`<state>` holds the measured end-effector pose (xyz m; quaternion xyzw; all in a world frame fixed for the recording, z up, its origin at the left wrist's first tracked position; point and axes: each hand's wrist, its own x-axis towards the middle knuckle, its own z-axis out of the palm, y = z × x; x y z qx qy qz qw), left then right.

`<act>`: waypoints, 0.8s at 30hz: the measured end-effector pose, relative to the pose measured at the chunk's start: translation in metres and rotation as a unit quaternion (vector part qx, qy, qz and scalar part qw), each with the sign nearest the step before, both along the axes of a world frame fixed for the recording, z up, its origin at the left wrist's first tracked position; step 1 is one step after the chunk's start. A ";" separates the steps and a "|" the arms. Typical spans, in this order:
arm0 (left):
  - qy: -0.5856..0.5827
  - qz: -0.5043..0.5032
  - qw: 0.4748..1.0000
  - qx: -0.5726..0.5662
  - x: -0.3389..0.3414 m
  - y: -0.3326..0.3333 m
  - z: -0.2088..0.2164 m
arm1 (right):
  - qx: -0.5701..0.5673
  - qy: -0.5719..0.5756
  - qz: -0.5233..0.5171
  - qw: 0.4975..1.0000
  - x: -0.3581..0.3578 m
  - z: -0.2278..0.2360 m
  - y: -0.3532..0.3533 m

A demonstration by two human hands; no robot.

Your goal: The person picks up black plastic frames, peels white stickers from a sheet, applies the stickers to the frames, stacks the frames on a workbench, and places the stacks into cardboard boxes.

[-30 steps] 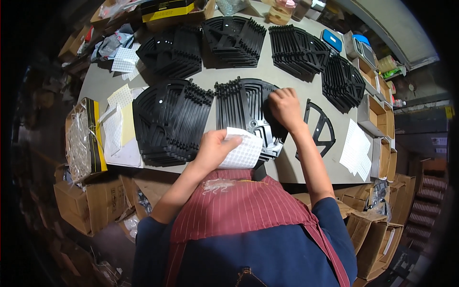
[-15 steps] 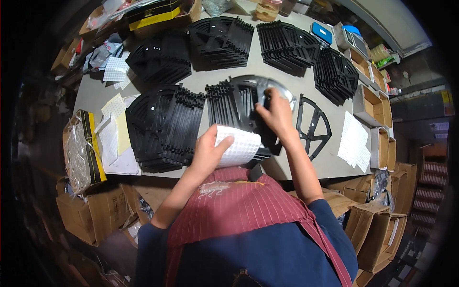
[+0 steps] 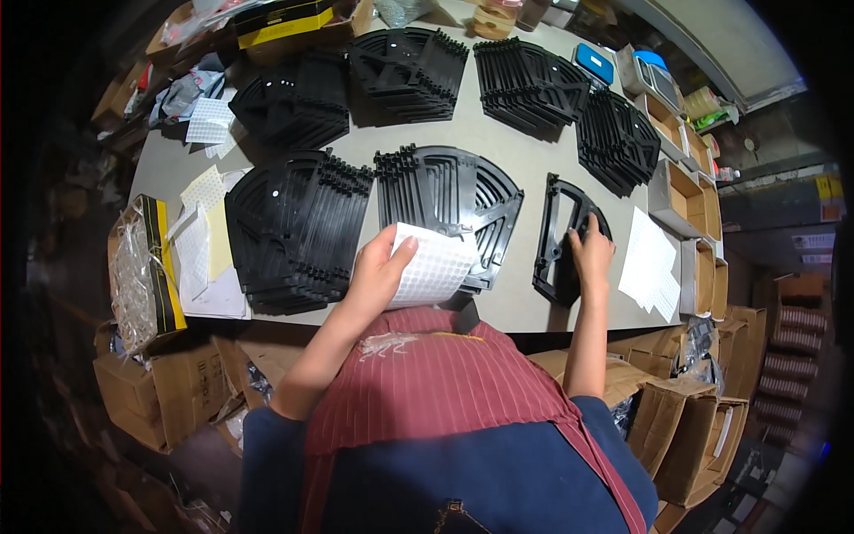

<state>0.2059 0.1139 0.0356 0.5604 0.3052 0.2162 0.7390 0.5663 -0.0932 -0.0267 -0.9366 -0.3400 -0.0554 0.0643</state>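
Observation:
In my left hand (image 3: 380,267) is a white sheet of small round stickers (image 3: 433,267), pinched at its left edge with the thumb on top. The sheet bends over the near edge of a stack of black fan-shaped plastic frames (image 3: 449,191). My right hand (image 3: 592,247) is on a separate black fan-shaped frame (image 3: 556,258) at the right, its index finger and thumb at the frame's surface and the other fingers partly hidden. To the left of the sheet stands another stack of black frames (image 3: 294,231).
Further stacks of black frames (image 3: 409,76) line the table's far side. Loose sticker sheets lie at the right (image 3: 651,262) and left (image 3: 203,222). Open cardboard trays (image 3: 680,198) border the right edge. A box of clear plastic (image 3: 138,276) stands at the left, and a blue case (image 3: 594,62) at the back.
My right hand has moved right with a frame, from the middle stack to the separate frame, where the frames now overlap. My left hand still holds the sticker sheet.

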 end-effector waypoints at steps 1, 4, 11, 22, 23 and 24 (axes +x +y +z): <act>0.009 -0.005 1.000 0.013 0.003 -0.001 0.004 | -0.032 -0.033 -0.004 0.999 -0.010 0.007 0.003; -0.005 -0.007 1.000 -0.002 0.009 -0.004 0.015 | 0.019 -0.093 0.063 0.993 -0.024 0.029 0.019; -0.008 0.010 0.999 -0.032 0.005 -0.010 0.022 | 0.295 0.137 0.465 0.823 -0.160 0.121 0.104; 0.002 0.037 0.998 0.059 -0.007 -0.015 0.017 | 0.317 0.195 0.502 0.780 -0.177 0.095 0.123; -0.006 0.036 0.998 0.057 -0.006 -0.014 0.019 | 0.317 0.265 0.467 0.782 -0.176 0.093 0.123; -0.007 0.037 0.998 0.057 -0.006 -0.013 0.020 | 0.315 0.333 0.428 0.779 -0.175 0.091 0.123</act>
